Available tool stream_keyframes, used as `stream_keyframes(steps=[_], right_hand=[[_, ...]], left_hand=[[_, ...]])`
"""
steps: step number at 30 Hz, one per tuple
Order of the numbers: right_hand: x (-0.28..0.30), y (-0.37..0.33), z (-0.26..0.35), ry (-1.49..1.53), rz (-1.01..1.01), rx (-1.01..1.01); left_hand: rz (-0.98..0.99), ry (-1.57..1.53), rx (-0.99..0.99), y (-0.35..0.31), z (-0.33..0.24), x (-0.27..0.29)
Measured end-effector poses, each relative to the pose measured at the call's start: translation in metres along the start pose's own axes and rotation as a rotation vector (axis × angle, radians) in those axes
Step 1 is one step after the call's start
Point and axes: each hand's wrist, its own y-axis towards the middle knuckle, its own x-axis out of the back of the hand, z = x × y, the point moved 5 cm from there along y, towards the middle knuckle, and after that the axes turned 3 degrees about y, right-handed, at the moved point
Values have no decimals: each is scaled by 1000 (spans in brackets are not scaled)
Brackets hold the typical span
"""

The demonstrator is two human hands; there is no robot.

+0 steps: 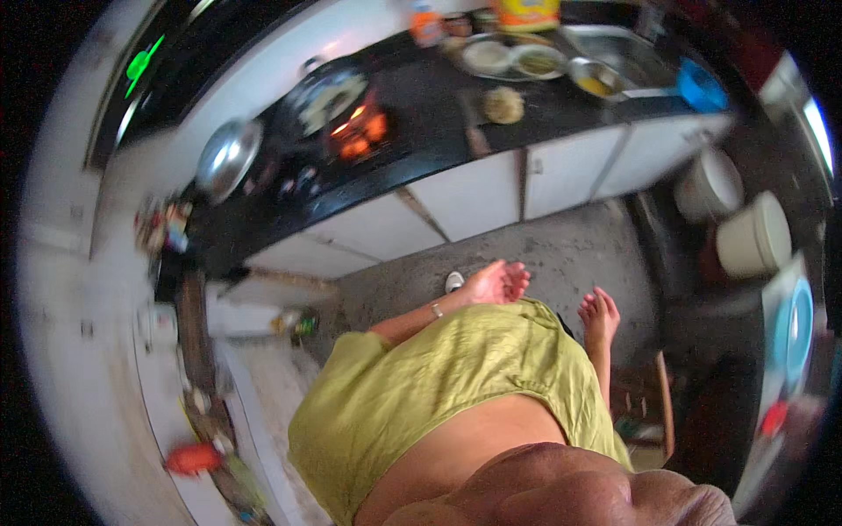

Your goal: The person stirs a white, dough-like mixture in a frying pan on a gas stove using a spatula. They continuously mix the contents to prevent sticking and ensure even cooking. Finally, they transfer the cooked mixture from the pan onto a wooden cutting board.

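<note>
My left hand (496,282), with a band at its wrist, hangs in front of my body over the grey floor. Its fingers are loosely curled and apart, with nothing in them. My right hand (600,316) is held a little farther right, also empty, its fingers slightly bent. Neither hand touches anything. Beyond them runs a black counter (430,131) with white cupboard doors. A dark wok (298,95) with pale food (333,101) stands on the stove at the far left, orange flame (361,131) glowing beside it. The picture is somewhat blurred.
A shiny metal lid (228,159) leans left of the wok. Plates (487,58), a metal bowl (595,79) and a pale round heap (503,105) sit near the sink (627,60). Right are a blue basin (702,88), white buckets (752,235) and a wooden chair (665,403).
</note>
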Motion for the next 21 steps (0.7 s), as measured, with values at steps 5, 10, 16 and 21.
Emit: stream_keyframes(steps=[5,10,16,21], right_hand=[[-8,2,8,-9,69,9],[1,5,5,21,46,35],[15,2,-3,46,-10,-3],[18,5,-7,20,-27,47]], left_hand=[[-42,-4,-15,-9,-5,-8],[-109,-16,47,2,-6,-6],[-194,9,70,-1,-4,-12],[-210,-1,110,1,-3,-11]])
